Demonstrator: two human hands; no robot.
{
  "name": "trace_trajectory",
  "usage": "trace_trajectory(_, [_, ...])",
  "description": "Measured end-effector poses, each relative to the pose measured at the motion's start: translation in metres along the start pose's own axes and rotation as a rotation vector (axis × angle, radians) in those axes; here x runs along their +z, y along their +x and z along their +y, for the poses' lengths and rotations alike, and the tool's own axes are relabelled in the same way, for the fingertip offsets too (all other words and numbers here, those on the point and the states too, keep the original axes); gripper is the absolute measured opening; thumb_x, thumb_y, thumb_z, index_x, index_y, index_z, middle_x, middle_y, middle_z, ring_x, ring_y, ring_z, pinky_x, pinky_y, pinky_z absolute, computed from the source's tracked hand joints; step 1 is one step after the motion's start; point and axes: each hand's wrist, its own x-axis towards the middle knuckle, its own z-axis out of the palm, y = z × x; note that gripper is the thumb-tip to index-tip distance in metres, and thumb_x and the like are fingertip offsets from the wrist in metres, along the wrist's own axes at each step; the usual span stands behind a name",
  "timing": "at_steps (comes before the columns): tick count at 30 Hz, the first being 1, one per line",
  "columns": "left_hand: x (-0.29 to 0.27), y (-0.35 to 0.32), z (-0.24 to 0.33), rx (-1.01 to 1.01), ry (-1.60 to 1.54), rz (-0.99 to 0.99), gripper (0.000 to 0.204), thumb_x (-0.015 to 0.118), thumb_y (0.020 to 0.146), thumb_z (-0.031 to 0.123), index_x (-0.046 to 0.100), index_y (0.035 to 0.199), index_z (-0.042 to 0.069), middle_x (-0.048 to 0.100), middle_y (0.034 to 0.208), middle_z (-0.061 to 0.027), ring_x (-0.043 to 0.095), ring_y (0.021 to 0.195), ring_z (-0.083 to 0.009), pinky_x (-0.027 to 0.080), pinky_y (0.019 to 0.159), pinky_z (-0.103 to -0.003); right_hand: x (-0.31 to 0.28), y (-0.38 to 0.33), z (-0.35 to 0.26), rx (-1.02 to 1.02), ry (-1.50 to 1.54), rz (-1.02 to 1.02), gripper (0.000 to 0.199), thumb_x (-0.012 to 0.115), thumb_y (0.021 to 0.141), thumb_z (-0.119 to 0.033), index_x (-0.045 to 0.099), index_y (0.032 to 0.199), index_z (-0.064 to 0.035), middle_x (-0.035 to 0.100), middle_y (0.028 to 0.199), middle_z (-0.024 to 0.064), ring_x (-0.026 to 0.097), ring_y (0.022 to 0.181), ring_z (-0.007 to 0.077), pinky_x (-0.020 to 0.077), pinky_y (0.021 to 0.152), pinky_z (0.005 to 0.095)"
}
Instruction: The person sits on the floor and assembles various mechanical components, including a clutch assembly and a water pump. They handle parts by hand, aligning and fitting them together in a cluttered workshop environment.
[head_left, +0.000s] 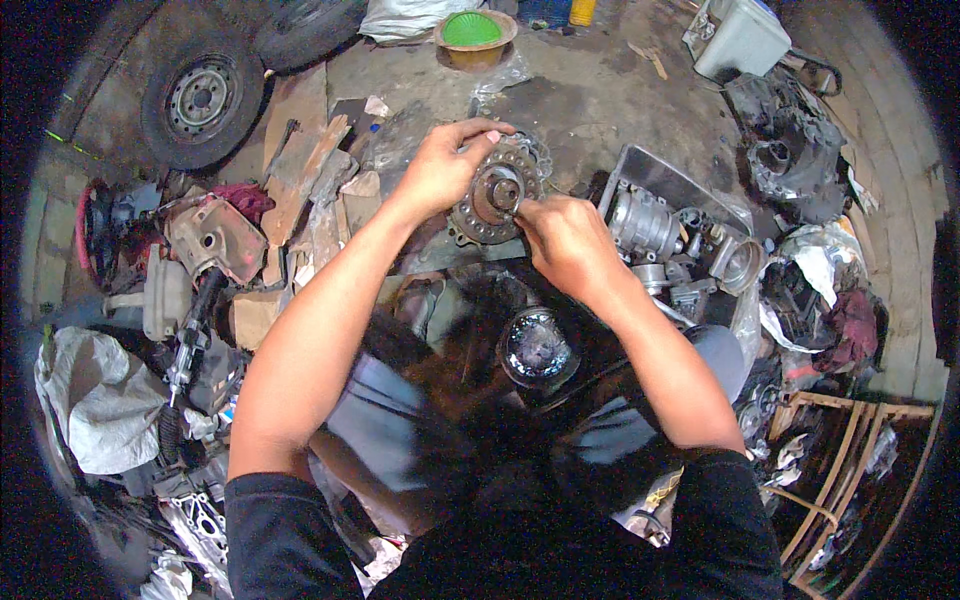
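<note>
Metal disc point(485, 222), round, brownish and ringed with small holes, a hub at its centre; at the upper middle of the view, between both hands, face toward the camera. Cannot tell what bears its weight from below. On its upper left rim, the left hand point(445, 168), thumb and forefinger close together near the top edge, other fingers mostly hidden; cannot tell whether gripping or only steadying. At its right side, near the hub, the right hand point(572, 242), fingers curled in and bunched, tips against the disc; cannot tell whether pinching anything small there. Below the hands, nearer the body, a round dark object point(540, 348) with a glossy top. Just right of the right hand, a dark tray point(632, 168) with silvery metal parts point(640, 218) in and beside it. Farther right, a bulky black housing point(795, 150), with a pale grey box point(748, 42) above and a wooden frame point(850, 480) toward the lower edge. To the left, among scattered scrap, a wheel with a tyre point(203, 100) and, lower down, a whitish sack point(95, 395). Beyond the disc, on the stained floor point(590, 90), a yellowish basin point(475, 57) with a green bowl point(472, 30) inside.
</note>
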Motion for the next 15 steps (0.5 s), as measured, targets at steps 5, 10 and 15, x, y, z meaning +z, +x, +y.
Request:
trace_trajectory(5, [-0.001,0.001,-0.003,0.012,-0.035,-0.024,0.031,0.054,0.104,0.021,0.072,0.125,0.006,0.073,0.123,-0.0107,0.064,0.117,-0.0199,0.046,0.106,-0.035,-0.008,0.020,0.007,0.013,-0.107,0.141,0.026,0.066,0.074,-0.003,0.069,0.101,-0.0028,0.071,0.090,0.0178,0.070,0.088,0.0381,0.0584,0.077,0.0493])
trace_trajectory(10, [-0.003,0.000,-0.003,0.060,-0.005,-0.030,0.033,0.051,0.105,0.022,0.072,0.125,0.005,0.072,0.124,-0.0113,0.063,0.118,-0.0206,0.045,0.107,-0.035,0.012,0.026,0.007,-0.091,-0.045,0.353,0.031,0.069,0.072,-0.003,0.067,0.103,-0.0047,0.071,0.097,0.0124,0.068,0.094,0.0338,0.0593,0.076,0.0466])
trace_trajectory(15, [-0.003,-0.002,-0.004,0.046,-0.002,-0.020,0.032,0.051,0.105,0.019,0.071,0.125,0.003,0.072,0.123,-0.0117,0.063,0.117,-0.0202,0.045,0.106,-0.034,0.007,0.008,0.009,-0.021,-0.076,0.197,0.034,0.071,0.069,-0.004,0.067,0.103,-0.0053,0.071,0.096,0.0118,0.068,0.095,0.0315,0.0592,0.074,0.0448])
